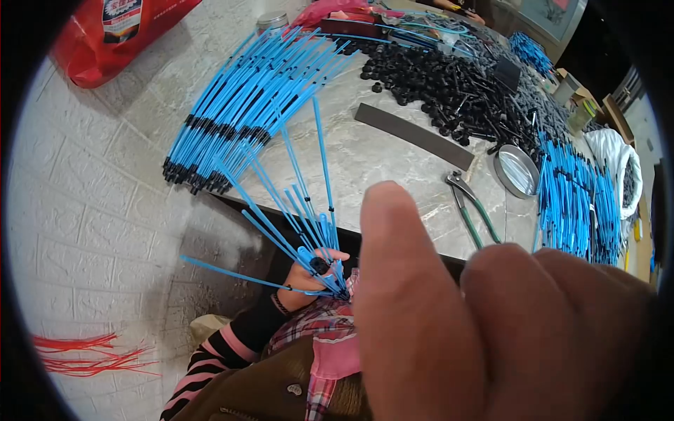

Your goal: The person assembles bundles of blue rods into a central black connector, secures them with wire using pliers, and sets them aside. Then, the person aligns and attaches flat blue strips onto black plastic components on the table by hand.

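Note:
My left hand (300, 284) is closed around a loose bundle of thin blue tubes (307, 210) above my lap. The tubes fan up and outward, and small black pieces sit on several of them. A round black fitting (319, 266) shows among the tubes at the hand. Very close to the camera, my right hand (484, 330) fills the lower right. One digit points up and the others are bent, with a gap between. Nothing shows in it, though its palm side is partly hidden.
Blue tubes with black fittings (239, 119) lie in rows at the table's left. Behind are a pile of black fittings (428, 84), a dark flat strip (414, 135), green-handled pincers (472, 203) and a round metal dish (517, 170). More blue tubes (565, 189) stand right. A person's hand (474, 17) appears far back.

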Demonstrator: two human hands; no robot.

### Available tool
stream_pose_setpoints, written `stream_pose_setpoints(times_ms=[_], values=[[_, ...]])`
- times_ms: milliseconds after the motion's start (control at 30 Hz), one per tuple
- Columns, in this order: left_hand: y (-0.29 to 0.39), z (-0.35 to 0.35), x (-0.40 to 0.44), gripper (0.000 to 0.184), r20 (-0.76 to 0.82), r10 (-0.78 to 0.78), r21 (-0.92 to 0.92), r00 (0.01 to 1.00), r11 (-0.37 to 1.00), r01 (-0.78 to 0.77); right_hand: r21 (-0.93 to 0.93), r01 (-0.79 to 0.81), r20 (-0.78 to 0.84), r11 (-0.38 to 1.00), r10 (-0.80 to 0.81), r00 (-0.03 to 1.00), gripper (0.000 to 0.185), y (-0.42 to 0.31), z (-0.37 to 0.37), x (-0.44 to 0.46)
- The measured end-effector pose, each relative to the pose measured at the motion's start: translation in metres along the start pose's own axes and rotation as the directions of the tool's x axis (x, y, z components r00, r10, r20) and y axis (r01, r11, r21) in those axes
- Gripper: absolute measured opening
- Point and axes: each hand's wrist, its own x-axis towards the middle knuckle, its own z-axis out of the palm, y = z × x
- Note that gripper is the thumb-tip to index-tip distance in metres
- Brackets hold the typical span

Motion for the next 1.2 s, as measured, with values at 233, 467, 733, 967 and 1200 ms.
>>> stream_pose_setpoints(times_ms=[233,467,733,967,1200], values=[[-0.001,-0.011,-0.004,0.033,-0.297,-0.168,-0.03,0.94,0.986,0.167,0.06,-0.046,0.042,0.997,0.044,0.998,0.017,0.007,0.009,-0.014],[-0.014,-0.023,0.01,0.03,-0.28,-0.362,0.051,0.889,0.919,0.391,0.193,-0.356,0.098,0.914,0.343,0.934,0.018,0.017,0.032,-0.085],[0.006,-0.008,0.002,0.029,-0.251,-0.175,0.087,0.952,0.975,0.203,0.261,-0.293,0.083,0.92,0.281,0.956,0.019,-0.005,-0.081,0.003],[0.006,-0.009,0.005,0.03,-0.314,-0.307,0.067,0.898,0.937,0.344,0.329,-0.28,0.081,0.902,0.268,0.96,0.02,0.029,0.042,-0.071],[0.004,-0.002,0.003,0.031,-0.142,-0.175,0.006,0.974,0.984,0.178,0.397,-0.26,0.123,0.88,0.23,0.965,0.021,0.033,0.056,-0.08]])
